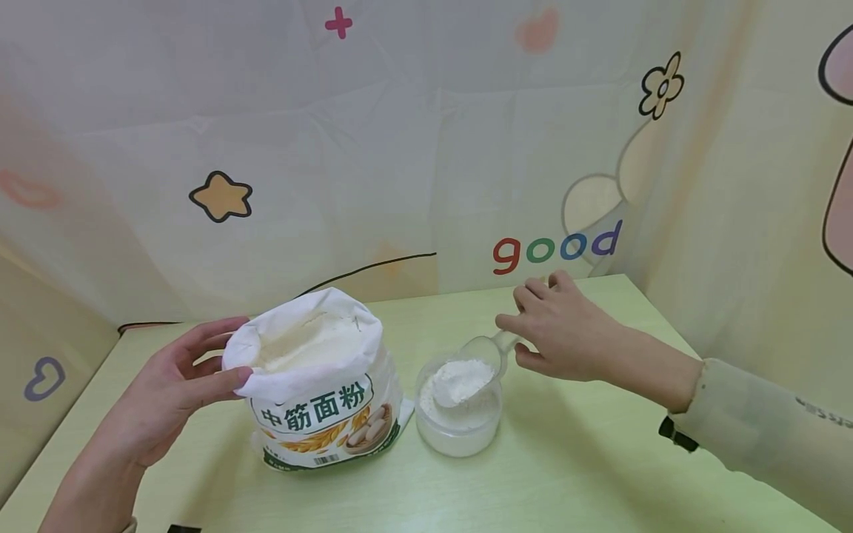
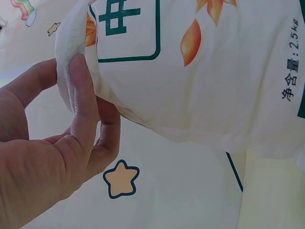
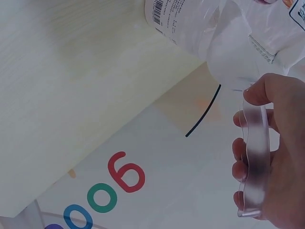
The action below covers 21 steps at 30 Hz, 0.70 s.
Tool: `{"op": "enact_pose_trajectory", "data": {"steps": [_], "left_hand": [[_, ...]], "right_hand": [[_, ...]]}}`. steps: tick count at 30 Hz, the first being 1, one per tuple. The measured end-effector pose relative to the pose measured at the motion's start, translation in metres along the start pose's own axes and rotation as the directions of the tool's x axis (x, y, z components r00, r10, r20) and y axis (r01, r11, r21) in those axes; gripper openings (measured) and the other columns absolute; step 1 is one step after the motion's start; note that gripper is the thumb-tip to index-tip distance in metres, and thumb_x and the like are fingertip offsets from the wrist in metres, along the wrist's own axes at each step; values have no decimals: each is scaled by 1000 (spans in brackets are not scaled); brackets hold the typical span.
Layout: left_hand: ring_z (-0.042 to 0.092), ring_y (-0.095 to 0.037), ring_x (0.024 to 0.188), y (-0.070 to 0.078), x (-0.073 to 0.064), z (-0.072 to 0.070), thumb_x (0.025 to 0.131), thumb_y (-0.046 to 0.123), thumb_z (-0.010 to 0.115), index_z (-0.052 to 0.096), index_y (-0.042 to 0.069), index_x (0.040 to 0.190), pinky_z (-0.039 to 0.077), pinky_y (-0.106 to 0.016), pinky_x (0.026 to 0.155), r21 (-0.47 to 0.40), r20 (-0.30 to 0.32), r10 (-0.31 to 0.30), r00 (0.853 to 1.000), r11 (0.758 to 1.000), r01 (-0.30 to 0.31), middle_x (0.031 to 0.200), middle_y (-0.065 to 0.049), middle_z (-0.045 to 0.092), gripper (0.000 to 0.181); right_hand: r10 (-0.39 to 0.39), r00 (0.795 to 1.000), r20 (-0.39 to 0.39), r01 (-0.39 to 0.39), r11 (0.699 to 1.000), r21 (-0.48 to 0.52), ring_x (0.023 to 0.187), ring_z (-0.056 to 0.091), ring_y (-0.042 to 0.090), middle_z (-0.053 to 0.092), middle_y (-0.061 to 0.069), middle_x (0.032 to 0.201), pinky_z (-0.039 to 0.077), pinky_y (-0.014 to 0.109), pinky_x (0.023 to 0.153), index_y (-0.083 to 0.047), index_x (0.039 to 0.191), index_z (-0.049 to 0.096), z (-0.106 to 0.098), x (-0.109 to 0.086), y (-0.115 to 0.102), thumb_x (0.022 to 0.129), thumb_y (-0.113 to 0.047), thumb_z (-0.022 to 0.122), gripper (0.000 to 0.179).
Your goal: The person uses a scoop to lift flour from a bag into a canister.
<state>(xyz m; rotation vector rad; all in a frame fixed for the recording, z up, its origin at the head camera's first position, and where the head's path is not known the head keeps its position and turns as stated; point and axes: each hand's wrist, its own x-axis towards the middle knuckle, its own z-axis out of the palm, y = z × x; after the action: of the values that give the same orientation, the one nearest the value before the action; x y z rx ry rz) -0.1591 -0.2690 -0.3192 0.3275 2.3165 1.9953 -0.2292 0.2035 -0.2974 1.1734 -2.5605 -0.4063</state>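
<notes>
A white flour bag (image 1: 326, 414) with green lettering stands upright, its top rolled down and flour (image 1: 320, 340) visible inside. My left hand (image 1: 169, 381) holds the bag's left rim, thumb on the near side; in the left wrist view the thumb and fingers pinch the folded edge (image 2: 69, 47). In my right hand (image 1: 566, 333) is a clear plastic scoop (image 1: 485, 349), gripped by its handle (image 3: 256, 157). The scoop carries a heap of flour over a round clear container (image 1: 456, 440) to the right of the bag. Flour also lies in this container.
The light green table (image 1: 566, 459) meets a printed cloth backdrop (image 1: 400, 148) behind the bag and container. Cloth also hangs at the left and right sides.
</notes>
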Motion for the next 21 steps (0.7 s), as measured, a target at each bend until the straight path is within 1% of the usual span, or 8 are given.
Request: {"op": "enact_pose_trajectory", "data": {"steps": [4, 10, 21], "left_hand": [[70, -21, 101, 0, 0, 0, 96, -5, 68, 51, 12, 146, 60, -32, 83, -6, 1, 4, 1000, 1000, -4, 136, -9, 50, 56], [70, -20, 101, -1, 0, 0, 96, -6, 68, 51, 12, 146, 60, -32, 83, -16, 6, 10, 1000, 1000, -10, 136, -8, 50, 56], [70, -20, 102, -1, 0, 0, 96, -5, 68, 50, 11, 147, 60, -32, 83, -9, 2, 4, 1000, 1000, -4, 136, -9, 49, 56]], "right_hand": [[-10, 1000, -13, 10, 1000, -12, 84, 49, 25, 50, 3, 85, 39, 49, 78, -19, 105, 68, 0, 2, -1, 87, -28, 71, 20], [-30, 999, -35, 29, 999, -44, 85, 50, 26, 51, 4, 85, 41, 50, 81, -19, 105, 69, 2, 3, -2, 86, -27, 72, 21], [-71, 994, -81, 64, 994, -85, 84, 47, 26, 49, 4, 83, 40, 49, 81, -19, 103, 66, 2, 3, -3, 84, -27, 74, 22]]}}
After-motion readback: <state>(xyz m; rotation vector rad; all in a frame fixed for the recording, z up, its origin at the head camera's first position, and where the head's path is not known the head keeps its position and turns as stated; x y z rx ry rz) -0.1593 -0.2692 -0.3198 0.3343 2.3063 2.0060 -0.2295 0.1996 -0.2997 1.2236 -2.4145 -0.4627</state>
